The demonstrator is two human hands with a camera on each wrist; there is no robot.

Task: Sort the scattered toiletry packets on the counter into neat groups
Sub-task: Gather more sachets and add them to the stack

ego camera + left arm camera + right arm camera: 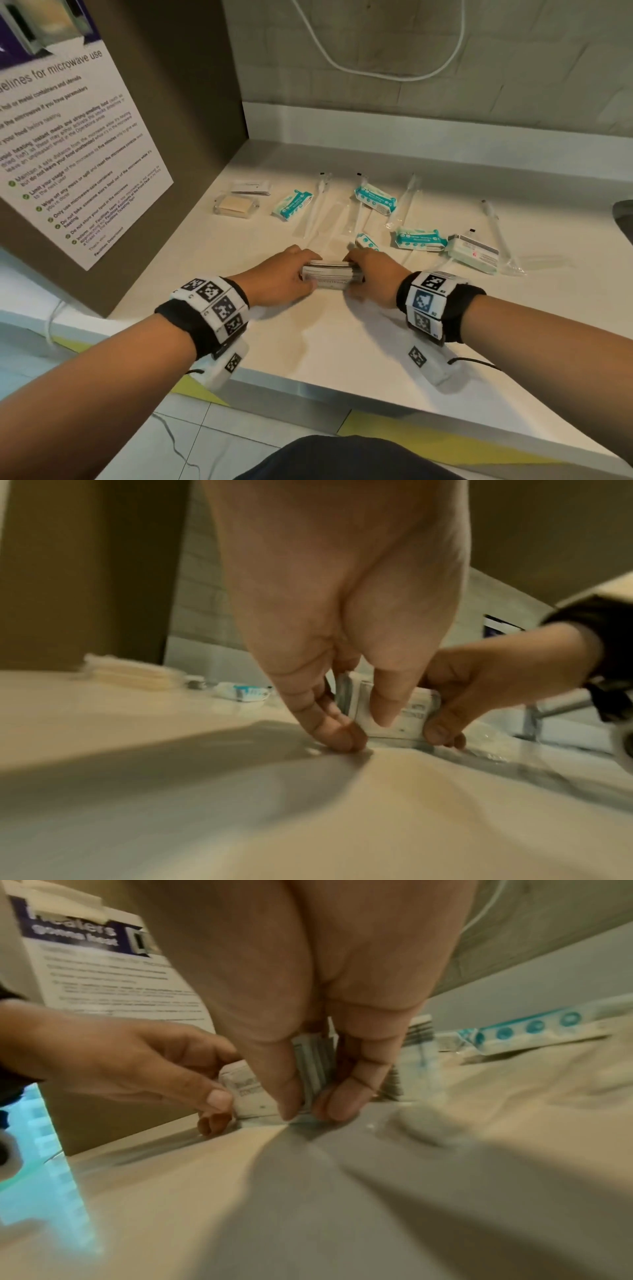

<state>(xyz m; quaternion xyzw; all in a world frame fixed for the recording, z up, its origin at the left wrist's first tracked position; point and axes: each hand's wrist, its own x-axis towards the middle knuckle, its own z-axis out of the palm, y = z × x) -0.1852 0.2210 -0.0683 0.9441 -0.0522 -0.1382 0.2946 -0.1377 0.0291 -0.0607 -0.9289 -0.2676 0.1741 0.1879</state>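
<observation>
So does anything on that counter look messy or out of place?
Yes. Behind the hands, teal packets and clear-wrapped toothbrushes lie scattered at all angles, some overlapping. Only the white sachet stack, gripped by the left hand and right hand, looks squared.

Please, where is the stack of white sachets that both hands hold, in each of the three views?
Head: stack of white sachets, centre, between the hands.
Left wrist: right of centre, behind the left hand.
Right wrist: centre, under the right hand.
Shared landmark: microwave poster.
</observation>
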